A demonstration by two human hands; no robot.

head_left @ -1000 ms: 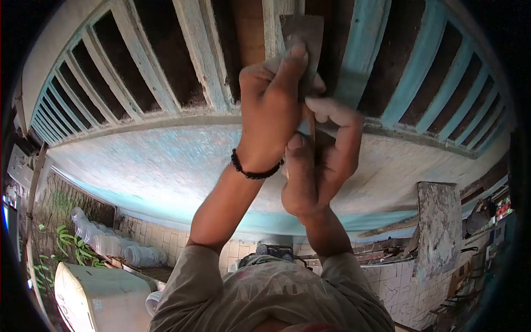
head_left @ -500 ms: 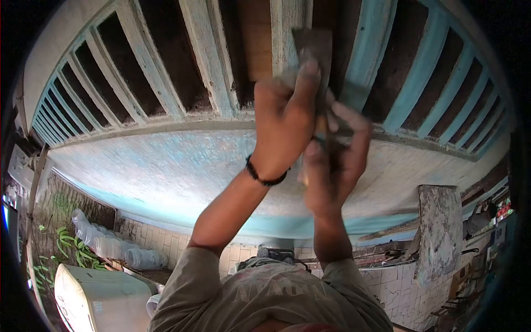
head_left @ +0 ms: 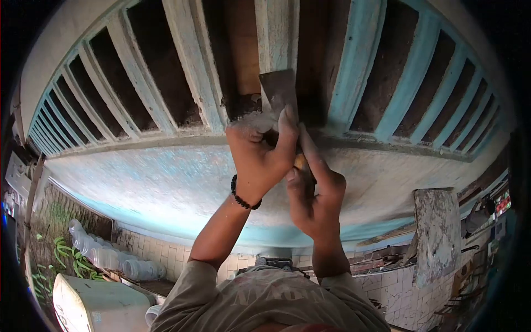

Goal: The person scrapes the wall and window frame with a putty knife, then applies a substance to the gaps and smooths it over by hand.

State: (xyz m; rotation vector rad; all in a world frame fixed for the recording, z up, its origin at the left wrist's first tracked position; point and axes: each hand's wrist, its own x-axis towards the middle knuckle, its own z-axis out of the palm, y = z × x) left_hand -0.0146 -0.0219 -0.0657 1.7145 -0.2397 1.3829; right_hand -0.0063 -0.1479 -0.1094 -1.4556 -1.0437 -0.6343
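A scraper with a broad flat metal blade (head_left: 279, 88) lies against the lower part of a pale, worn wooden slat (head_left: 276, 33). My left hand (head_left: 257, 155), with a dark beaded bracelet at the wrist, grips the blade near its base, thumb pressed along its face. Lower and to the right, my right hand (head_left: 318, 193) is closed round the scraper's handle, of which a small yellowish part shows; its index finger points up along the tool. Pale dust coats fingers of both hands. The palms are hidden.
Blue and whitish slats (head_left: 357, 61) with dark gaps run along above a worn painted wall (head_left: 182, 171). A peeling board (head_left: 437, 232) leans at the right. Clear plastic containers (head_left: 105, 257) and a pale bin (head_left: 99, 304) stand lower left.
Both hands and the scraper have moved down and left in the view, and the blade has come from beside the slat onto its face. The camera view has shifted slightly.
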